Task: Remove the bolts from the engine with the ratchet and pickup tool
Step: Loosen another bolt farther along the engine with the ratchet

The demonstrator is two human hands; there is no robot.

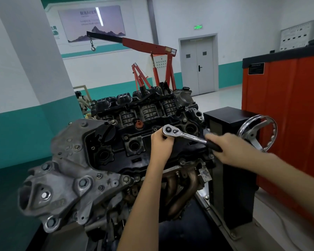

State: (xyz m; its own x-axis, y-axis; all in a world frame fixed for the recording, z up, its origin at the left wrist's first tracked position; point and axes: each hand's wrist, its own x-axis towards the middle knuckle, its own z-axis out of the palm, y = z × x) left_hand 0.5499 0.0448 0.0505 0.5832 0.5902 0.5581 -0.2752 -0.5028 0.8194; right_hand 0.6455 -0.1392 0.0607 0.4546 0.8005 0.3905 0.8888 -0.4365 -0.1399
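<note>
A red engine hoist (149,45) stands in the middle background, its black boom reaching to the upper left with a hook (93,48) hanging from a chain. Behind the boom a mountain poster (91,22) is on the wall. A grey double door (198,66) sits right of centre under a green exit sign (198,27). An orange cabinet (288,105) fills the right edge, with a white board (297,36) above it. In front of the cabinet a black box (228,160) carries a chrome handwheel (252,137). A white and teal pillar (31,60) rises at left.
</note>
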